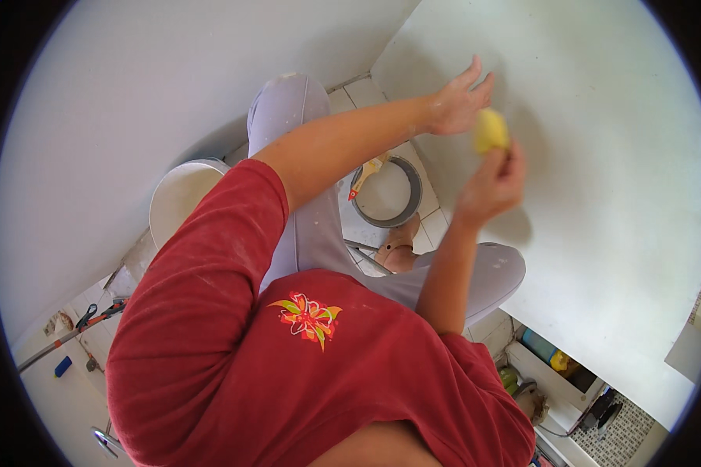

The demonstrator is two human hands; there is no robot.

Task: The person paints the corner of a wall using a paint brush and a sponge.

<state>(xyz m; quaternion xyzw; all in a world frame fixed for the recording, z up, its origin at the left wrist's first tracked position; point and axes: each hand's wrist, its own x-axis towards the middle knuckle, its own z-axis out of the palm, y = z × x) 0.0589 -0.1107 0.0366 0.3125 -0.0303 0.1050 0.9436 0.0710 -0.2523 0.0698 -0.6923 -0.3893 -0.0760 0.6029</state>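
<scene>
My right hand (492, 185) is raised in front of the pale wall on the right, its fingers closed on a small rounded yellow sponge (491, 131). The sponge is blurred, and its lower end is hidden in my fingers. Farther off and a little to the left, my left hand (458, 103) is held up with its fingers apart and nothing in it. It is close to the pale wall (600, 156), but I cannot tell whether it touches. On the floor below, a paintbrush (368, 173) with a pale head lies across the grey bucket's rim (417, 187).
A large white bucket (157, 204) stands at the left, beside the left wall (163, 86). My legs (319, 202) are bent around the grey bucket on the tiled floor (436, 227). Low at right, a white box (541, 372) holds several items. A long pole (51, 350) shows at far left.
</scene>
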